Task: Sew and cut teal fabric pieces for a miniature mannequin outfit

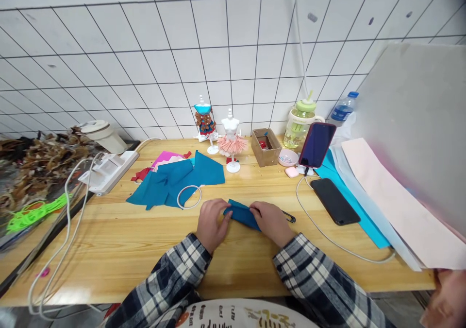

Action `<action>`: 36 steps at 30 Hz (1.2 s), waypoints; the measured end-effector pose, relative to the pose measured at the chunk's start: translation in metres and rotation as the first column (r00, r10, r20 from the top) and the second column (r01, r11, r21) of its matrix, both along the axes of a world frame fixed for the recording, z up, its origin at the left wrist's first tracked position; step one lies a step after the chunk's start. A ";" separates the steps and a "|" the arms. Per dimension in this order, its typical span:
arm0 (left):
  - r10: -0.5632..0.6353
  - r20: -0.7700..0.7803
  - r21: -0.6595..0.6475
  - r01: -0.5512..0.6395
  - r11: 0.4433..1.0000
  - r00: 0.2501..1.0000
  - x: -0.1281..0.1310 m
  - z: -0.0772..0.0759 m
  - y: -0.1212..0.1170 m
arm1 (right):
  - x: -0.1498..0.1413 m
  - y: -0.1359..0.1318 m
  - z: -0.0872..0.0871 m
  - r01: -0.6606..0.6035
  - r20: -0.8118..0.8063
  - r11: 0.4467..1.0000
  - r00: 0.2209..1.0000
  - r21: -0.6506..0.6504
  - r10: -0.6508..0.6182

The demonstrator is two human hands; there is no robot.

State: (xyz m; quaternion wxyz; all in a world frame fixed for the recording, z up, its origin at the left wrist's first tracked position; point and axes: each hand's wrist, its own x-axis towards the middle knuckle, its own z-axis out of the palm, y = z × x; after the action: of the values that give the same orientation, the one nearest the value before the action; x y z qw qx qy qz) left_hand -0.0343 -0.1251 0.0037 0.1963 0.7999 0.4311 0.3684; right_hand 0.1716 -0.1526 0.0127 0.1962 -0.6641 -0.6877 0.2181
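Note:
A small folded piece of dark blue fabric or paper (241,214) lies stretched between my two hands, just above the table. My left hand (212,222) pinches its left end between thumb and fingers. At its upper right edge, my right hand (271,223) pinches the same piece. Part of a black-handled tool (290,216), perhaps scissors, shows from beneath my right hand; the rest is hidden. To the left lie larger sheets of the same blue material (171,182), with a white ring (189,197) resting on their edge.
Behind stand two small dress forms, one in a pink skirt (232,144) and one in blue and brown (204,121). A cardboard box (267,154), a propped phone (317,145) and a black phone (335,201) are right. A power strip (109,170) with cables is left.

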 end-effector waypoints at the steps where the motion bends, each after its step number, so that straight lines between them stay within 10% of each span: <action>1: -0.093 -0.088 0.054 0.098 0.994 0.992 0.002 0.002 -0.003 | 0.000 0.001 0.000 -0.011 0.033 1.000 0.999 0.010 0.011; 4: -0.255 -0.275 0.026 0.272 0.962 0.927 0.011 0.002 -0.005 | 0.001 0.006 0.000 -0.045 0.110 0.998 0.993 0.031 0.042; 18: -0.229 -0.390 -0.099 0.207 0.973 0.892 0.024 -0.001 0.009 | -0.019 -0.013 -0.008 -0.169 0.299 0.947 0.951 0.273 0.084; 36: -0.118 -0.692 -0.040 0.125 0.991 0.712 0.026 -0.012 0.013 | -0.012 -0.020 -0.033 -0.109 0.406 0.969 0.914 0.221 0.011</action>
State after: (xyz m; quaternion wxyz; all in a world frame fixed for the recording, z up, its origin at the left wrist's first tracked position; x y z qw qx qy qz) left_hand -0.0086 -0.1125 -0.0081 0.0410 0.9071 0.4178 0.0313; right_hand 0.1591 -0.1723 -0.0199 0.1227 -0.6446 -0.7546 -0.0011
